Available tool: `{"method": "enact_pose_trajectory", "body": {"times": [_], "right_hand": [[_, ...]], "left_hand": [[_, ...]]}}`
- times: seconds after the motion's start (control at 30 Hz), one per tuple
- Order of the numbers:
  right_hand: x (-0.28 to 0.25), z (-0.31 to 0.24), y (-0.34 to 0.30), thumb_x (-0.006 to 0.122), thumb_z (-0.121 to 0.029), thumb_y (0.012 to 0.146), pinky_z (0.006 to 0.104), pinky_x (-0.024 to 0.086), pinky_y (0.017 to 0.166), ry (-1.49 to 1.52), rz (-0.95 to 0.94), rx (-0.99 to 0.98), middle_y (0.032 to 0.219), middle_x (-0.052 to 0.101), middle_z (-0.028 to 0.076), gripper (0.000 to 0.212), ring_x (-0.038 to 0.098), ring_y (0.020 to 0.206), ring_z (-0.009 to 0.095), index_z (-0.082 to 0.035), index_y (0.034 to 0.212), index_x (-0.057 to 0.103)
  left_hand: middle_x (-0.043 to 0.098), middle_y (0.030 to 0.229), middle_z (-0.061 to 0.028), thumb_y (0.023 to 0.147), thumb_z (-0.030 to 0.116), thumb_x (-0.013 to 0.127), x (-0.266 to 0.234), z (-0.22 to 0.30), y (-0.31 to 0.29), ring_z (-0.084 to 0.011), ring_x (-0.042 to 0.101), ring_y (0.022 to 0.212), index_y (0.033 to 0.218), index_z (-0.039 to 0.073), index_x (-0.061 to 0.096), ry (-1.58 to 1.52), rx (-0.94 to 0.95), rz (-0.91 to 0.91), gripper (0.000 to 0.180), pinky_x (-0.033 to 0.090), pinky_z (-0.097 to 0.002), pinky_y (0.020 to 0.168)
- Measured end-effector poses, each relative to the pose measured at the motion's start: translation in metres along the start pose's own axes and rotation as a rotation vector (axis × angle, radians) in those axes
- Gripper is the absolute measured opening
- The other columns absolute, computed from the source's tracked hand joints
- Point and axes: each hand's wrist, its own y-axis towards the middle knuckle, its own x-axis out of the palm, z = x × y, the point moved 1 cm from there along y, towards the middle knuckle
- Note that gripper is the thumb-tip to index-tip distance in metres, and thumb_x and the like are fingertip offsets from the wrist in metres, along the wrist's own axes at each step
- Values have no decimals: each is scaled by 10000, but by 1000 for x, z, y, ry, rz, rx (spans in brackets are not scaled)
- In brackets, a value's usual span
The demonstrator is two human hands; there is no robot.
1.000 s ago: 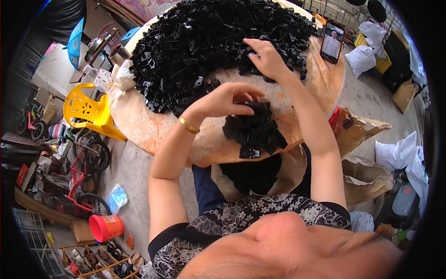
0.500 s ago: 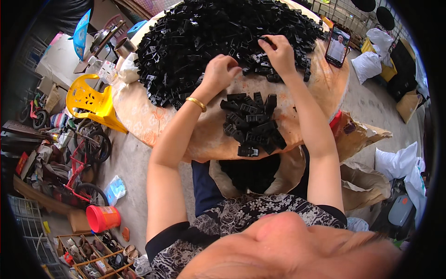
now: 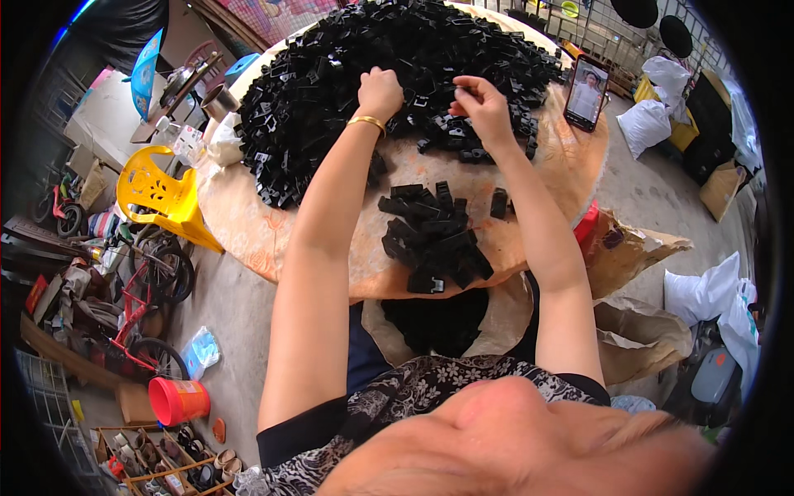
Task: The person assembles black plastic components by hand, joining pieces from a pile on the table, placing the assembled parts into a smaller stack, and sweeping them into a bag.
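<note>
A large mound of small black plastic clip-like pieces (image 3: 306, 99) covers the far part of the round table. My left hand (image 3: 380, 95) is closed over the mound's near middle; its fingertips and whatever they hold are hidden. To its right, my right hand (image 3: 484, 109) hovers at the mound's near edge, its thumb and forefinger a little apart, with no piece clearly visible between them. A smaller heap of black clip-like pieces (image 3: 434, 236) lies between my forearms near the table's front edge. One single black piece (image 3: 499, 203) lies just right of that heap.
A phone (image 3: 586, 93) stands at the right of the orange-patterned tablecloth (image 3: 331, 269). Below the table edge, an opened sack (image 3: 504, 318) holds more black pieces. A yellow plastic chair (image 3: 165, 194) stands left, with a red bucket (image 3: 178, 401) and bicycle (image 3: 136, 318) beyond.
My left hand has reached forward and closed over the mound. The black piece in my right fingertips no longer shows there, and a single piece now lies beside the small heap. The view has shifted slightly.
</note>
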Motion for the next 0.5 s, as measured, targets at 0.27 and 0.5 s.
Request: {"method": "enact_pose_trajectory", "body": {"times": [0.27,0.5], "right_hand": [[11,-6,-12,627,-3,794,194,496,670,67,-159,22,813,630,45,256,605,731,86,19,1047,599],[30,-21,-31,679,-105,786,211,474,632,-194,-292,-279,901,604,37,222,572,737,87,-8,984,643]], "left_hand": [[601,847,-151,682,173,670,-25,2,-50,-301,600,775,963,-1,594,-376,365,302,339,480,-348,735],[607,950,-58,863,37,545,-45,10,-109,-108,597,844,1054,-27,548,-1303,42,-179,201,500,-235,768]]}}
